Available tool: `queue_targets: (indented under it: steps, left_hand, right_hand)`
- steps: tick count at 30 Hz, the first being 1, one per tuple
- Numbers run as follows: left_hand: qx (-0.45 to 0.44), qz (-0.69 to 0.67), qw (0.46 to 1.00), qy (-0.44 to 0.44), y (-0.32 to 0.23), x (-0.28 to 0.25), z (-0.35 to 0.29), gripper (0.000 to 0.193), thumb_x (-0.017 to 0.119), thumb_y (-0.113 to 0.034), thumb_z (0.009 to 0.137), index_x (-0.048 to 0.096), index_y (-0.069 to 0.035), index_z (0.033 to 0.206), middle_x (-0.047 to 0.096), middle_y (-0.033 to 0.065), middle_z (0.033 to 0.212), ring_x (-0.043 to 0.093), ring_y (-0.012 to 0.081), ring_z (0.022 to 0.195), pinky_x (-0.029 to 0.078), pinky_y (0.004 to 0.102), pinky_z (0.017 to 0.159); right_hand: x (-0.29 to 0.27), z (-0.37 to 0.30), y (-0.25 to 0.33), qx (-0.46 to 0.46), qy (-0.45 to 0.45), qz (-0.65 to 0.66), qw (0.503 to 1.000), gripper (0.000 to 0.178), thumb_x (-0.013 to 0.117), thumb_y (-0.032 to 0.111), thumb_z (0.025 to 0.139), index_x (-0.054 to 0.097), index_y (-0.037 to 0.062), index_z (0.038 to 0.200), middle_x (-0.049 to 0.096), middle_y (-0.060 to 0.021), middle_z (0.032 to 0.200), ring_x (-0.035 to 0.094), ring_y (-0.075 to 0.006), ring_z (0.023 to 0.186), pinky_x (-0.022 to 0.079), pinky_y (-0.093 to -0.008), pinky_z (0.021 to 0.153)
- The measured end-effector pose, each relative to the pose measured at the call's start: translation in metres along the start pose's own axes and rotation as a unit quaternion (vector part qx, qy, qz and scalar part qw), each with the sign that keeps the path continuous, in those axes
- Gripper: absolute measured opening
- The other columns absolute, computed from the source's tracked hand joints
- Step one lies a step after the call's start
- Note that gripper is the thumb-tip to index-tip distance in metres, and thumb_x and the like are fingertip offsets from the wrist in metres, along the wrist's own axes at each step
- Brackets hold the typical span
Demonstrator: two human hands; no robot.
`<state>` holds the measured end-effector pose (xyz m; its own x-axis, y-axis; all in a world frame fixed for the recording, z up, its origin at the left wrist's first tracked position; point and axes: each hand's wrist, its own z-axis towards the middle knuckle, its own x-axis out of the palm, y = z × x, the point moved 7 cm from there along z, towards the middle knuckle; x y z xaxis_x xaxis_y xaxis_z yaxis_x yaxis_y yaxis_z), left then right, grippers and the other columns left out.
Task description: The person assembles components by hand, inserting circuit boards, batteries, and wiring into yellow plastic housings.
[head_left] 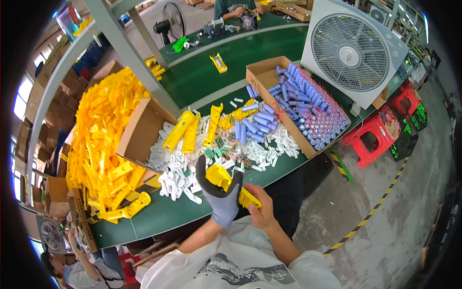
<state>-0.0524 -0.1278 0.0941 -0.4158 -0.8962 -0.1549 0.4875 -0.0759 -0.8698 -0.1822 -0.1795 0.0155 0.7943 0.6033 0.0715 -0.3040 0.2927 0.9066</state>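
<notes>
Factory assembly floor: yellow plastic shells (103, 132) heaped left, purple cells (298, 98) boxed in bulk right, green conveyor (262, 50) on the far side, striped floor tape (381, 201) right.

The gloved left hand (224, 198) partly hides the yellow casing (218, 175). The upper edge cuts off the far worker (228, 7).

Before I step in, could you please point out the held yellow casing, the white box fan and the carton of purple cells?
Yellow casing (219, 176): head view, on its exposed upper part.
White box fan (349, 56): head view, on its hub.
Carton (260, 75): head view, on its bare far-left corner.
</notes>
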Motion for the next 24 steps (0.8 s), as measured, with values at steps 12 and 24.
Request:
queue_targets:
  steps: [12,24]
  left_hand:
    - [-0.37,-0.321,0.861,0.137,0.096,-0.015,-0.096,0.044,0.065,0.003,0.084,0.046,-0.001,0.124,0.061,0.0076,0.111,0.061,0.02,0.102,0.05,0.0325,0.09]
    - [-0.439,-0.444,0.779,0.062,0.114,-0.025,-0.092,0.025,0.056,-0.013,0.095,0.045,-0.006,0.117,0.061,0.0097,0.089,0.064,0.0227,0.075,0.055,0.0367,0.068]
  right_hand:
    - [0.011,-0.022,-0.058,0.339,0.001,0.154,0.928,0.035,0.048,0.026,0.1,0.06,-0.0007,0.079,0.057,0.0006,0.066,0.049,-0.0056,0.057,0.037,-0.023,0.051]
    - [0.043,0.105,-0.008,-0.138,0.149,-0.454,0.868,0.027,0.075,0.01,0.074,0.069,0.0109,0.1,0.063,-0.0022,0.092,0.06,-0.0228,0.084,0.047,-0.0346,0.066]
